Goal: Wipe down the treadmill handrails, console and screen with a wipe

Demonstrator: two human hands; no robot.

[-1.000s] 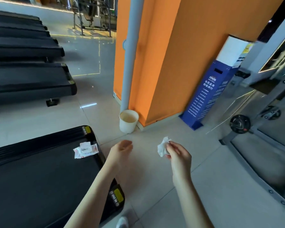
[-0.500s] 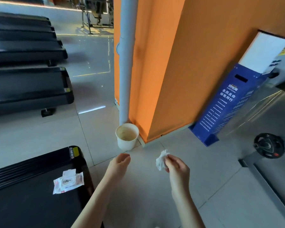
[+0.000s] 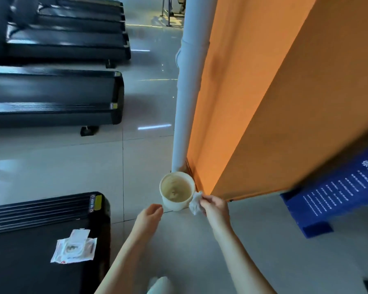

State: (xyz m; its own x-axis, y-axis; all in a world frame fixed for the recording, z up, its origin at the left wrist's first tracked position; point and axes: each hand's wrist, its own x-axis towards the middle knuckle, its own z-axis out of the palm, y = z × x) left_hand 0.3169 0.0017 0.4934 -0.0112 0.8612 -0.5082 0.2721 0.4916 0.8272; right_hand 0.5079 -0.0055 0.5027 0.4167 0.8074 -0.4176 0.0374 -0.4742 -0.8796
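Note:
My right hand [image 3: 214, 206] pinches a crumpled white wipe [image 3: 196, 203] just beside the right rim of a small white bin [image 3: 176, 205] on the floor. My left hand [image 3: 148, 218] hangs empty with relaxed fingers, to the left of the bin. A pack of wipes [image 3: 74, 249] with its flap up lies on the black treadmill deck [image 3: 26, 247] at the lower left.
The bin stands at the foot of a white pipe [image 3: 188, 102] against an orange pillar [image 3: 274, 102]. A blue sign stand [image 3: 336, 198] leans at the right. More black treadmills [image 3: 51, 96] line the left side. Grey tiled floor lies between.
I have moved closer to the bin. My right hand has carried the wipe forward until it is beside the bin's rim; my left hand has come forward too.

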